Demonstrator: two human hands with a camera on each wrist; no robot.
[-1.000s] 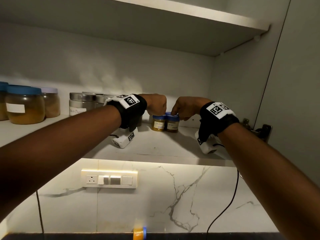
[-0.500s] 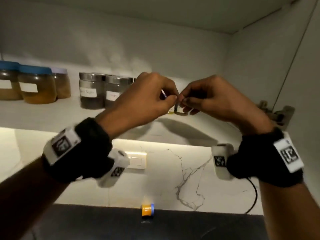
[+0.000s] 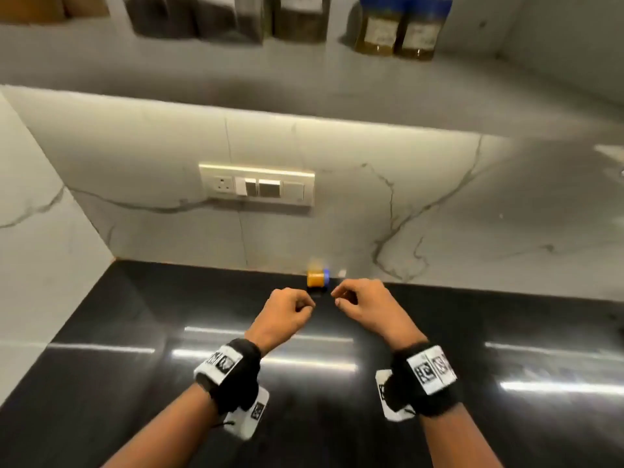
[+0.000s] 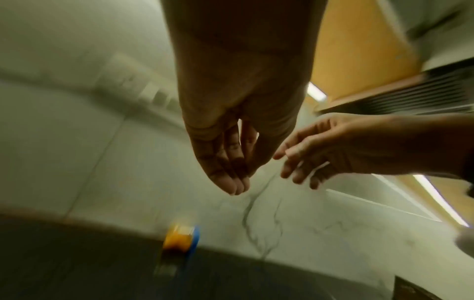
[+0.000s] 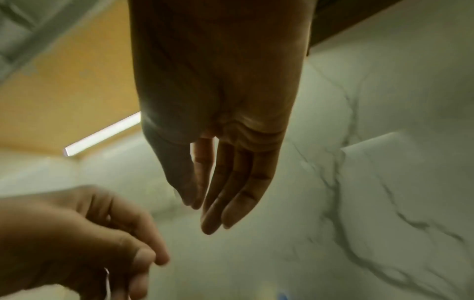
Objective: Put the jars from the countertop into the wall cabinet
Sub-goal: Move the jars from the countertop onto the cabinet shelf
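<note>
While one orange jar (image 3: 317, 278) lies sideways on the surface (image 3: 135, 332), left hand (image 3: 285, 315) and right hand (image 3: 366, 307) hover before it, loosely curled, empty.

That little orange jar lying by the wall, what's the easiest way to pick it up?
The orange jar lies on its side on the black countertop, blue lid pointing right. Probably best to come from above with the right hand and pinch across its round body; the wall blocks the far side.
</note>
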